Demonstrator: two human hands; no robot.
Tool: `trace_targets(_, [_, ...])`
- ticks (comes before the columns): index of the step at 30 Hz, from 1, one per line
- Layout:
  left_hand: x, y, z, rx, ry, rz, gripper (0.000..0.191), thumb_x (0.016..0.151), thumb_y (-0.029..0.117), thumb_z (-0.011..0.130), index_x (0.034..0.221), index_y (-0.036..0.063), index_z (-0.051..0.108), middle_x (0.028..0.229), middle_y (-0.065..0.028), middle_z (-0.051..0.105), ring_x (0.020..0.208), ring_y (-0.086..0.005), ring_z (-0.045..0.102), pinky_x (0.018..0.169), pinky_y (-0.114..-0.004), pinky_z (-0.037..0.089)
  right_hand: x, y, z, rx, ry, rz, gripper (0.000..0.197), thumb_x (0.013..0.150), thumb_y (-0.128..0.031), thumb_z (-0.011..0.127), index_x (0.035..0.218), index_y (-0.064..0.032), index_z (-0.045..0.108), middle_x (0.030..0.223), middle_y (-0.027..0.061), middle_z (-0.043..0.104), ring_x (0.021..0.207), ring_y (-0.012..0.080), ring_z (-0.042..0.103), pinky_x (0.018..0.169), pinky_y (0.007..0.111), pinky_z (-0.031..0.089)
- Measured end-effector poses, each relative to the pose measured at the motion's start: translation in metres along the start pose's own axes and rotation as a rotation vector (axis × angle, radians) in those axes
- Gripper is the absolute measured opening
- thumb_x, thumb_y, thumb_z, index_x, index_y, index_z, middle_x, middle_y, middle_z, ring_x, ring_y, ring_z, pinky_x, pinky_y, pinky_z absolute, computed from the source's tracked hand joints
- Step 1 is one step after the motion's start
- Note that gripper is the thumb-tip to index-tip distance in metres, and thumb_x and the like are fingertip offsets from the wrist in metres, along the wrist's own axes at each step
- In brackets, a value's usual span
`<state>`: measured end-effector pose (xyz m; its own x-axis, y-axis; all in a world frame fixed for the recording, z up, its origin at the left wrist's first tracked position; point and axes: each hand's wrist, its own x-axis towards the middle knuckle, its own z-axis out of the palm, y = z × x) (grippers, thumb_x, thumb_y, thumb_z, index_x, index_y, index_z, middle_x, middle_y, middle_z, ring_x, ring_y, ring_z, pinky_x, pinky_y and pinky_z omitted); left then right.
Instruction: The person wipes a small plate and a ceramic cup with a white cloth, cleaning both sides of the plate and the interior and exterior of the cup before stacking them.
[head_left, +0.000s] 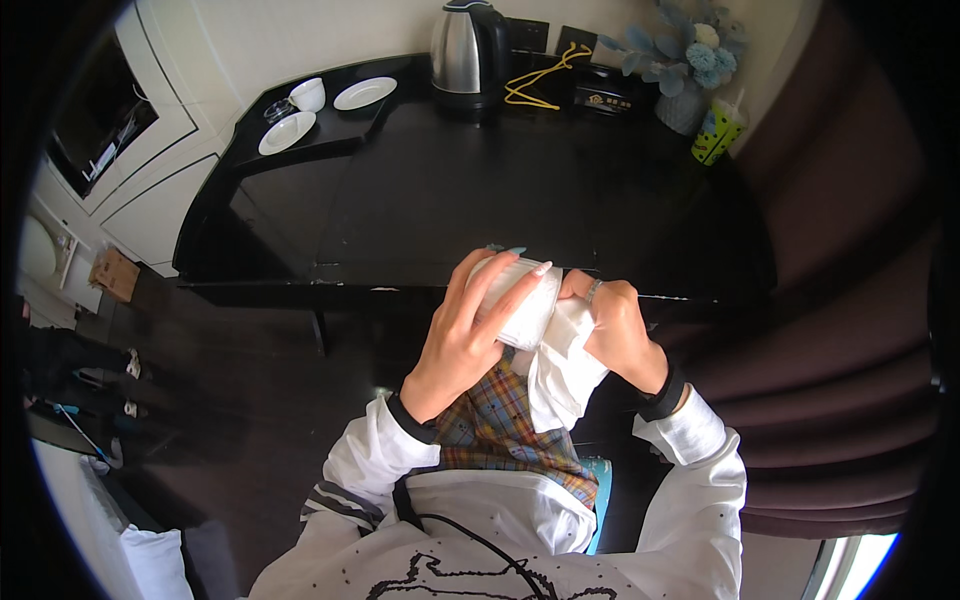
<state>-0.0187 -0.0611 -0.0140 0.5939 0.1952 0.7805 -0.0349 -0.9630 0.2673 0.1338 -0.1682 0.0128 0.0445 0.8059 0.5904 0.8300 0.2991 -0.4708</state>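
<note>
My left hand (465, 337) grips a white, rounded object (525, 304), its fingers spread over the top; whether it is a cup or a bowl I cannot tell. Right against it, my right hand (619, 326) is closed on a crumpled white cloth or tissue (566, 367), which hangs down over my plaid garment. Part of the cloth lies against the side of the white object. Both hands are in front of the near edge of a black desk (465, 187).
Two white saucers (365, 94) and a white cup (308, 95) stand at the back left. A steel electric kettle (459, 56), a yellow cord (540, 86), a black box (604, 97), a flower vase (681, 109) and a green patterned cup (718, 133) are further right. A dark curtain (832, 300) hangs at right.
</note>
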Motion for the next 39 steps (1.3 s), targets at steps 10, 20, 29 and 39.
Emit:
trace_targets(10, [0.0, 0.006, 0.004, -0.19, 0.301, -0.187, 0.075, 0.044, -0.001, 0.079, 0.114, 0.0056, 0.051, 0.114, -0.0153, 0.049, 0.104, -0.0335, 0.05, 0.085, -0.039, 0.045, -0.001, -0.008, 0.01, 0.677, 0.299, 0.524, 0.023, 0.072, -0.003, 0.07, 0.092, 0.0041, 0.062, 0.085, 0.0076, 0.065, 0.076, 0.0102, 0.06, 0.068, 0.023, 0.048])
trace_targets(20, [-0.026, -0.022, -0.004, -0.948, 0.256, -0.678, 0.059, 0.058, 0.003, 0.075, 0.11, -0.0028, 0.048, 0.101, -0.0098, 0.058, 0.094, -0.0173, 0.058, 0.083, -0.032, 0.046, -0.019, 0.031, -0.036, 0.022, 0.588, 0.373, 0.026, 0.079, -0.002, 0.058, 0.104, 0.0042, 0.059, 0.092, 0.0118, 0.065, 0.082, 0.0176, 0.062, 0.075, 0.028, 0.048])
trace_targets(29, [-0.01, 0.006, 0.019, -1.155, 0.325, -0.706, 0.061, 0.066, 0.008, 0.074, 0.117, -0.003, 0.042, 0.108, -0.0089, 0.054, 0.099, -0.015, 0.054, 0.086, -0.029, 0.044, -0.006, -0.03, 0.042, 0.454, 0.521, 0.46, 0.03, 0.078, -0.004, 0.055, 0.106, 0.006, 0.057, 0.089, 0.0104, 0.065, 0.084, 0.0108, 0.058, 0.075, 0.025, 0.045])
trace_targets(39, [-0.008, 0.018, 0.015, -1.24, 0.48, -0.693, 0.055, 0.067, 0.006, 0.073, 0.114, -0.0041, 0.047, 0.108, -0.0094, 0.056, 0.099, -0.0161, 0.055, 0.085, -0.03, 0.044, -0.01, -0.022, 0.062, 1.103, 0.803, 0.717, 0.026, 0.085, -0.008, 0.054, 0.106, 0.007, 0.054, 0.099, 0.0072, 0.06, 0.087, 0.011, 0.055, 0.078, 0.025, 0.043])
